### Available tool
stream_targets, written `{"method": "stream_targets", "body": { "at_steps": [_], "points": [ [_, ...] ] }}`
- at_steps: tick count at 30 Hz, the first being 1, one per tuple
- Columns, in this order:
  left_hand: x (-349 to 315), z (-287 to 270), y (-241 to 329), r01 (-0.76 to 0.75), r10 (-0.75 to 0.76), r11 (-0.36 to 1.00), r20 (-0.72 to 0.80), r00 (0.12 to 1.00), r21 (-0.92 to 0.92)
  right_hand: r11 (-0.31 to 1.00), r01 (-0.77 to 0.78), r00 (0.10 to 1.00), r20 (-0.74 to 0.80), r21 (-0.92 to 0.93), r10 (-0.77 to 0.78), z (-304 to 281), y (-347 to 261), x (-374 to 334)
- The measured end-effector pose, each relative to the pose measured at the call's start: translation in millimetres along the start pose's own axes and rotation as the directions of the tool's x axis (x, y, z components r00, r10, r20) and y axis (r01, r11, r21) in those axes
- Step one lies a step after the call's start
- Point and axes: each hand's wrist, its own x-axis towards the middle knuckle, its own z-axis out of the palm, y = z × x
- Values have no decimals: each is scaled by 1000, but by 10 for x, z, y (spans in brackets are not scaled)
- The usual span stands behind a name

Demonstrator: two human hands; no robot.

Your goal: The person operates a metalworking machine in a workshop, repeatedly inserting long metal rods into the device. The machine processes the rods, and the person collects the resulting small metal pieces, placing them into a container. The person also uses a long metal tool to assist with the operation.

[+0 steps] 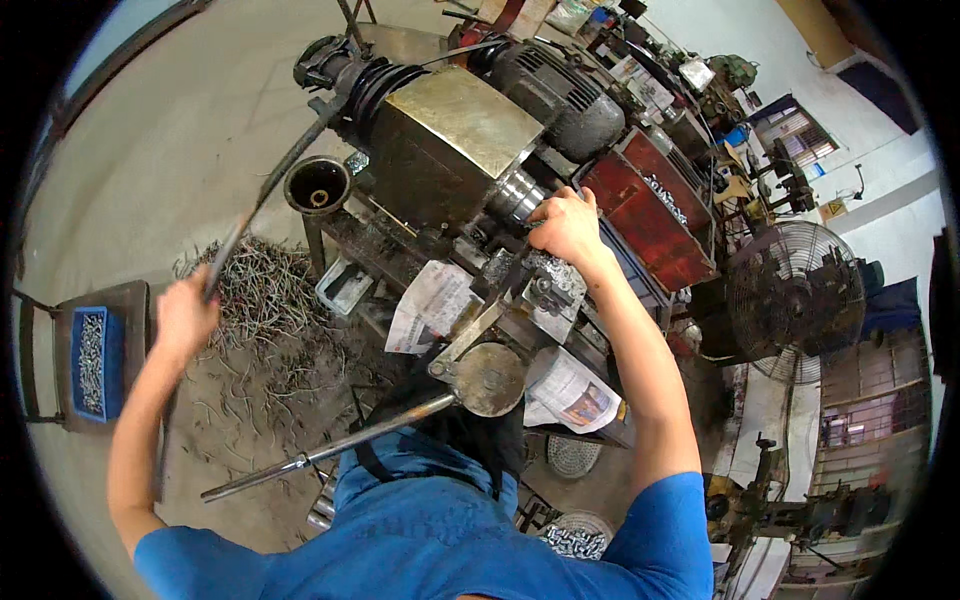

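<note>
A small lathe-like machine with a boxy metal headstock [462, 118] stands in front of me. My left hand [186, 312] is wrapped round the lower end of a long dark lever [262, 195], which runs up to the headstock's left end. At the other side, my right hand [567, 226] is at the shiny round spindle nose [517, 196], fingers bent and close together. Whatever those fingers hold is hidden behind the hand. Below it sits a metal tool slide [552, 292]. A round plate [488, 379] with a long steel handle [335, 446] lies nearest my body.
Newspaper sheets [432, 308] cover parts of the machine bed. Metal shavings [270, 300] heap on the floor at left, near a blue bin [95, 362] of small metal parts. A red metal box [650, 205] and a caged fan [795, 290] stand at right; a motor [560, 98] sits behind.
</note>
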Motion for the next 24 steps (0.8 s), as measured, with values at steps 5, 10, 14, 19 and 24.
{"method": "stream_targets", "body": {
  "at_steps": [5, 10, 14, 19, 24],
  "points": [
    [677, 38, -1134, 0, 69, 935, -184, 981, 356, 996, -56, 998, 12, 63, 55, -9, -24, 41],
    [902, 21, -1179, 4, 62, 911, -147, 987, 413, 999, -44, 999, -11, -23, 44, 13, -10, -54],
    [945, -18, -756, 52, -41, 997, -182, 982, 56, 989, 50, 949, -317, 140, -3, -206, 66, -419],
    [785, 522, 477, -25, -122, 881, -279, 953, -472, 989, 6, 883, -465, 150, 66, -395, 500, -1407],
    [680, 2127, 996, -40, 134, 923, 223, 966, -382, 879, -369, 876, -205, 300, 437, 71, 1094, -2731]
  ]
}}
